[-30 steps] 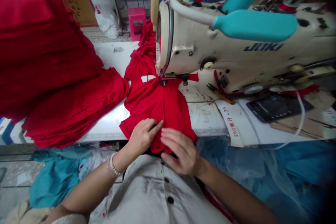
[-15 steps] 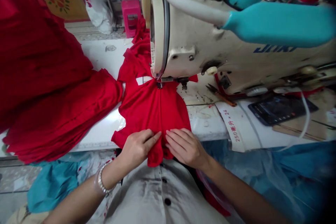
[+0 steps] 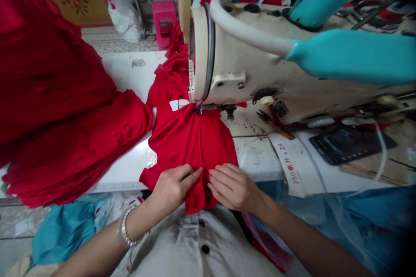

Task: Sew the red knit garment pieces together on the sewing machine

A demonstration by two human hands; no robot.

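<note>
Red fabric [image 3: 182, 138] runs from under the presser foot [image 3: 199, 111] of a cream sewing machine [image 3: 247, 69] down over the table's front edge. My left hand [image 3: 175, 186], with a bracelet [image 3: 125, 227] on the wrist, pinches the fabric left of its middle seam. Just to the right of the seam, my right hand [image 3: 232, 186] grips the same cloth with its fingers pressed together. The fabric's lower end hangs between and below both hands.
A large pile of red cloth [image 3: 71, 138] covers the table's left side. Orange-handled snips [image 3: 276, 125], a phone [image 3: 351, 143] and a cardboard strip [image 3: 289, 164] lie at the right. A teal-and-white lamp arm [image 3: 253, 30] crosses above the machine.
The view has shifted slightly, so machine and table appear a little lower. Both hands keep their hold on the red fabric, with hardly any movement relative to it.
</note>
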